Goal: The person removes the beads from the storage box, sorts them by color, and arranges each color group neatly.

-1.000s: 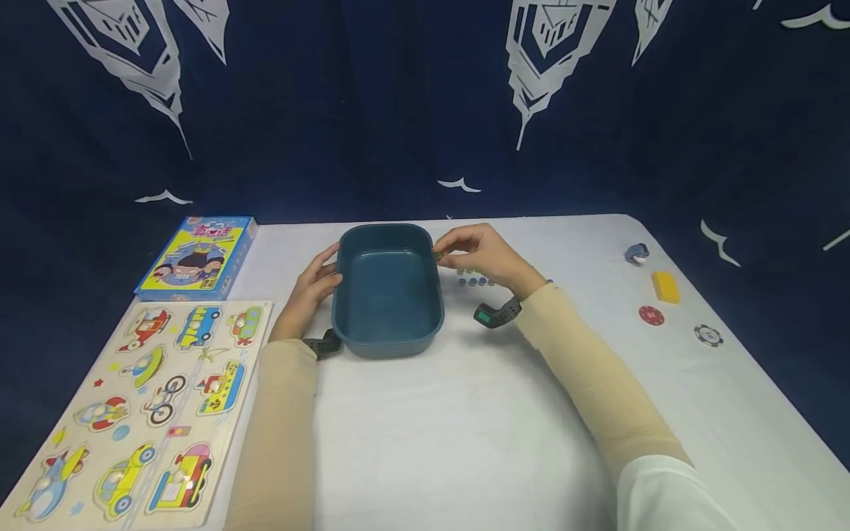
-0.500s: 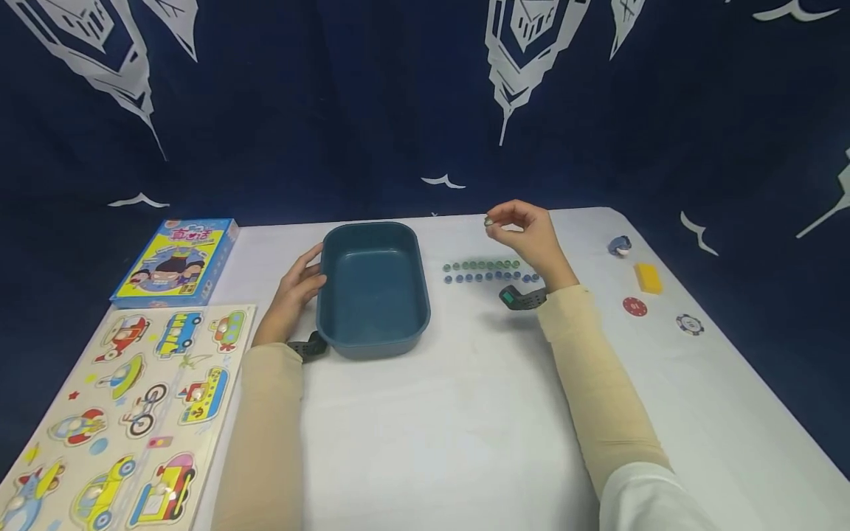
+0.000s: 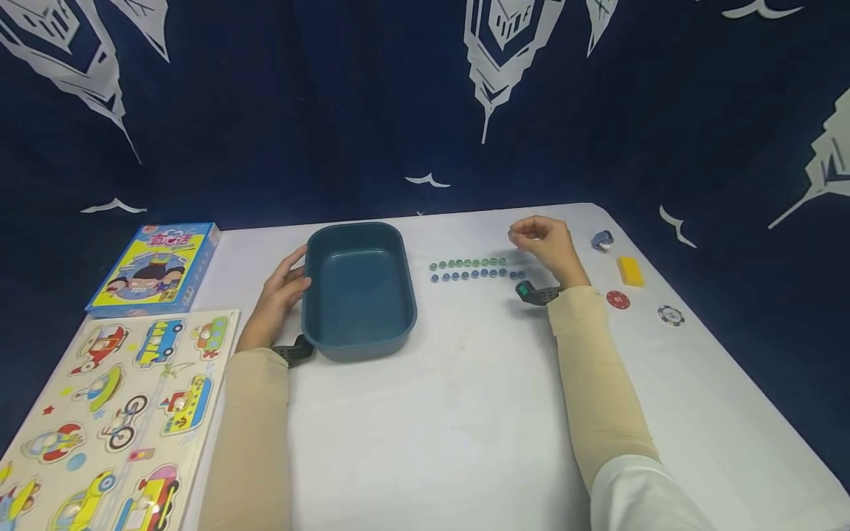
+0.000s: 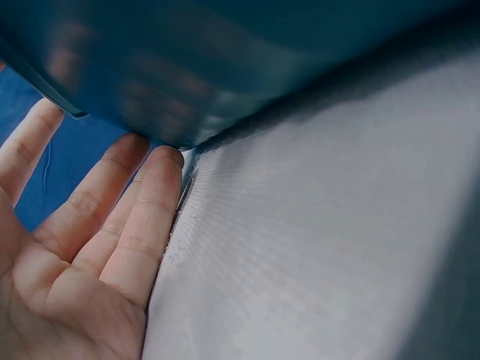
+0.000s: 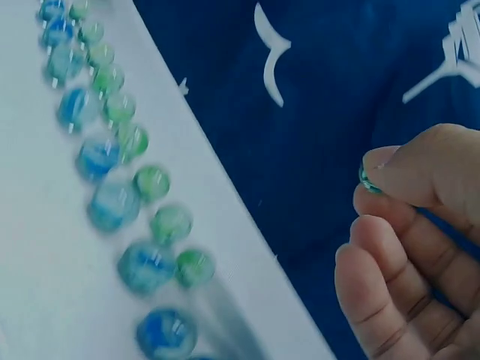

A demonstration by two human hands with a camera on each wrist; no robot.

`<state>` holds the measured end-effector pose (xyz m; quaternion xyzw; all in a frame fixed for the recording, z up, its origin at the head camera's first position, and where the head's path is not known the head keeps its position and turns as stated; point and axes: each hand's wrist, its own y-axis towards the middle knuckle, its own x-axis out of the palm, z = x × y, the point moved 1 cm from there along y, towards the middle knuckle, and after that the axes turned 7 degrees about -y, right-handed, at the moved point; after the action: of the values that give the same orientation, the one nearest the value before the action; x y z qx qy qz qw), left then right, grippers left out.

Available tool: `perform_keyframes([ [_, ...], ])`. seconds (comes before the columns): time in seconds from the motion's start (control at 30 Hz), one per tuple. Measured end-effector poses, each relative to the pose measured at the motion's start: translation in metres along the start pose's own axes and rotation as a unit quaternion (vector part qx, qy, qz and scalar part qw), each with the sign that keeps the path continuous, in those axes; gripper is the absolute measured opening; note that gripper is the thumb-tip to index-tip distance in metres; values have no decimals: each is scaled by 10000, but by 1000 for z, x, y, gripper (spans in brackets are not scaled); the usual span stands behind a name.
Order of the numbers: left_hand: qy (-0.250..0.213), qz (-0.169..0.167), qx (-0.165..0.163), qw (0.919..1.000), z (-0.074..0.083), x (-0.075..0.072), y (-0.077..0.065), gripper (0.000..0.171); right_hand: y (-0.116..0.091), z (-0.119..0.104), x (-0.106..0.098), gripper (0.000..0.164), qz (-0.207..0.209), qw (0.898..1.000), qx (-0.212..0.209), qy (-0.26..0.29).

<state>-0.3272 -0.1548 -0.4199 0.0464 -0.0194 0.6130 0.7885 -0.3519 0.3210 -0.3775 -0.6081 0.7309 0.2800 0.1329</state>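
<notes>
My left hand rests at the left side of a dark teal plastic bin. Its straight fingers meet the bin's wall in the left wrist view. Between thumb and index finger, my right hand pinches a small green glass marble, mostly covered by the fingertips. That hand hovers at the right end of two marble rows on the table. Green marbles form the far row and blue marbles the near one; they show larger in the right wrist view. No marbles show on the bin's visible floor.
At left lie a wooden vehicle puzzle board and a blue and yellow card box. On the right are a small blue figure, a yellow block, a red chip and a black-and-white chip. A navy curtain hangs behind the table.
My right hand has moved from the bin's right rim to the rows' right end, still pinching the marble, revealing both rows. The left hand stays at the bin; the head view shifts rightward.
</notes>
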Motion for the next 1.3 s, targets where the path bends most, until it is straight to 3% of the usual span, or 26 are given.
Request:
perform_keyframes([
  [0.2, 30, -1, 19, 10000, 1, -2, -3, 66, -3, 18, 2, 24, -365, 9966, 737, 21],
  [0.4, 108, 59, 48, 9999, -1, -3, -2, 65, -1, 30, 4, 25, -592, 9909, 1202, -107],
  [0.93, 115, 129, -8, 9998, -2, -2, 0, 68, -2, 36, 13, 30, -676, 9820, 1522, -888],
  [1.3, 49, 96, 27, 9999, -2, 0, 1, 66, -2, 37, 9, 30, -794, 9825, 1458, -840],
])
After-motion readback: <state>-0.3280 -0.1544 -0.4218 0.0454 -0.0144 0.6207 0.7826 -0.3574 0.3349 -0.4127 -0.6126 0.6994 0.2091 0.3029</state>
